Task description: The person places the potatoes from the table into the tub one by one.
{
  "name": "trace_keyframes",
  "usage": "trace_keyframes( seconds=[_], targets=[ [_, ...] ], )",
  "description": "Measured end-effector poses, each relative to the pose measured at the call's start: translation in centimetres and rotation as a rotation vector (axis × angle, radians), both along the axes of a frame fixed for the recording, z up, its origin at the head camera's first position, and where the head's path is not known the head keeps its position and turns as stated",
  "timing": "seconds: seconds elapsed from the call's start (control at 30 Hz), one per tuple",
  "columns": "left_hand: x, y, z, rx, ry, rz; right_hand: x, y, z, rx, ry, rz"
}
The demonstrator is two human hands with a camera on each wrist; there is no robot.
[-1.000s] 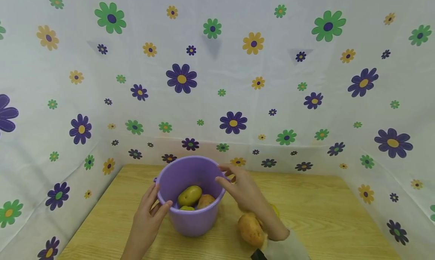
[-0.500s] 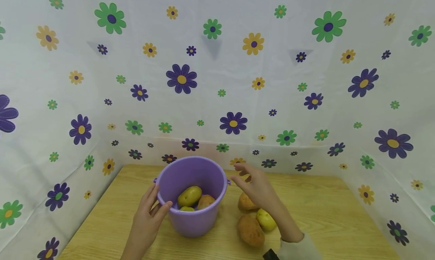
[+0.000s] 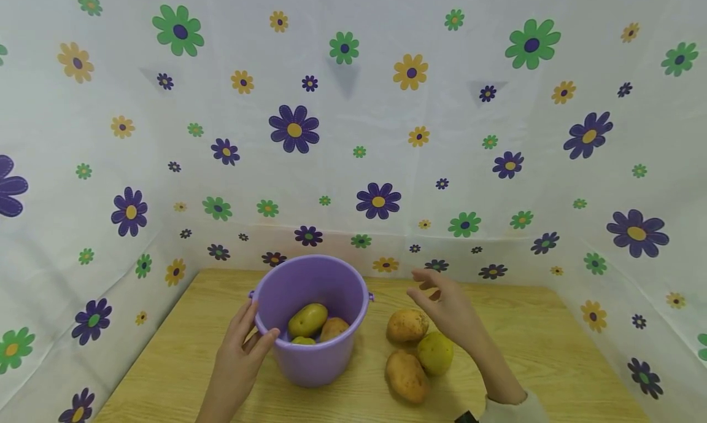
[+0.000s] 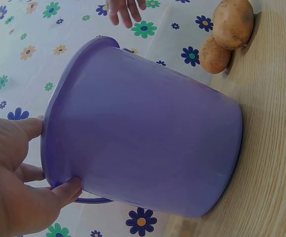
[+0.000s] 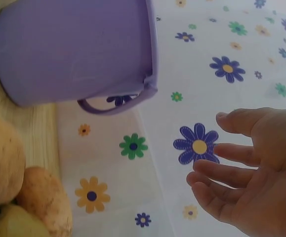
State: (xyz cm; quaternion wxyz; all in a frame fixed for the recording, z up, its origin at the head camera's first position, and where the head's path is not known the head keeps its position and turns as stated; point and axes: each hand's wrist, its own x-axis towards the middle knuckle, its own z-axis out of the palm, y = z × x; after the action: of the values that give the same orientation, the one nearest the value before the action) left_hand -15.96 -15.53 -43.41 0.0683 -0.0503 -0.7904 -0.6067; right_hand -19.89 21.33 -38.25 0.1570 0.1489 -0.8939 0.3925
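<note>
A purple plastic bucket (image 3: 312, 325) stands on the wooden table (image 3: 541, 349) with several potatoes (image 3: 308, 319) inside. My left hand (image 3: 243, 346) grips its left rim (image 4: 46, 143), thumb over the edge. My right hand (image 3: 442, 303) hovers empty to the right of the bucket, fingers loosely spread (image 5: 231, 163), just above three potatoes lying on the table: a brown one (image 3: 407, 325), a yellow-green one (image 3: 435, 353) and a larger brown one (image 3: 406, 376). The bucket's handle (image 5: 115, 103) hangs down its side in the right wrist view.
White cloth printed with flowers (image 3: 353, 134) walls in the table at the back and on both sides. Bare wood lies to the right of the potatoes and in front of the bucket.
My right hand has drawn away from the bucket's right rim and moved to the right, uncovering the potatoes on the table. The left hand and the bucket have stayed put.
</note>
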Motion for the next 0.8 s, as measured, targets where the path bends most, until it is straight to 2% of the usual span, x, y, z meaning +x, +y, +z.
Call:
trace_keyframes(
  seconds=[0.27, 0.8],
  targets=[
    [0.0, 0.0, -0.1, -0.019, 0.017, 0.006, 0.7, 2.7, -0.5, 0.031, 0.007, -0.068],
    [0.1, 0.0, 0.1, -0.025, -0.005, 0.005, 1.9, 7.3, -1.0, 0.105, -0.027, -0.155]
  ],
)
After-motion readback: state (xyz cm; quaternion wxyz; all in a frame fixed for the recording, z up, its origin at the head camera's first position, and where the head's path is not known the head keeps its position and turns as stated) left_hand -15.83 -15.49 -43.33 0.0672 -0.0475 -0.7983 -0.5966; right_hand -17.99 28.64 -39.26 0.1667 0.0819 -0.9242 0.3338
